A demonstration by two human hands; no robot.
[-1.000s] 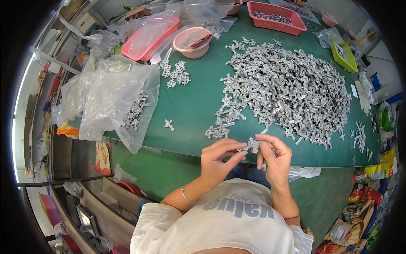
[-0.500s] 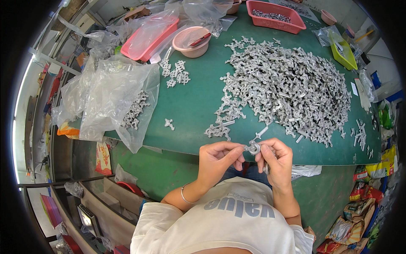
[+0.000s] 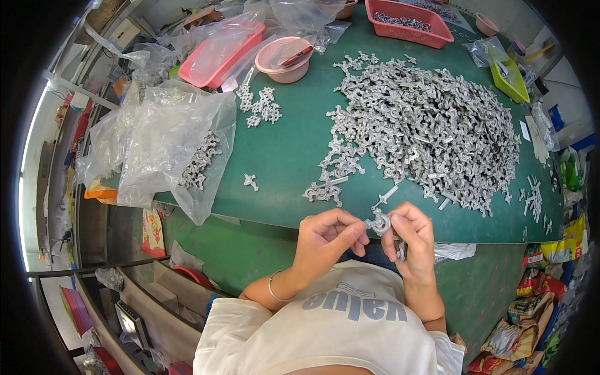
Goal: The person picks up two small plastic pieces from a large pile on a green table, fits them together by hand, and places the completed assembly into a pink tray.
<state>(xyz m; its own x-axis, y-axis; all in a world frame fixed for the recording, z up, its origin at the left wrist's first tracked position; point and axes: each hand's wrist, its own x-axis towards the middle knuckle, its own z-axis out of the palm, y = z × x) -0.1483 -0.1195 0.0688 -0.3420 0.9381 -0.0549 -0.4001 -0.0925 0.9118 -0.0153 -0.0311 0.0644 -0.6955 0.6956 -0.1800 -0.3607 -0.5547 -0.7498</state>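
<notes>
Just over the table's near edge, a curved grey metal casting (image 3: 379, 222) is pinched between both hands. My left hand (image 3: 331, 240) grips its left end with thumb and forefinger. On the other side my right hand (image 3: 409, 237) holds it by fingertips, and another grey metal piece (image 3: 400, 249) shows low among those fingers. A thin stem (image 3: 385, 196) with a thicker end lies just beyond the casting; whether it is joined to it I cannot tell. A large heap of similar castings (image 3: 431, 134) spreads beyond my right hand.
A single casting (image 3: 250, 182) lies left on the green table (image 3: 281, 156). Clear plastic bags (image 3: 169, 137), one with castings inside, cover the left edge. Farther back are a pink bowl (image 3: 282, 75) with a red-handled tool, a pink tray (image 3: 412, 40) and a yellow-green basket (image 3: 509, 81).
The casting between my hands has turned and now shows its rounded loop more fully. My right-hand fingers have shifted, exposing more of the lower piece. My left hand moved slightly right.
</notes>
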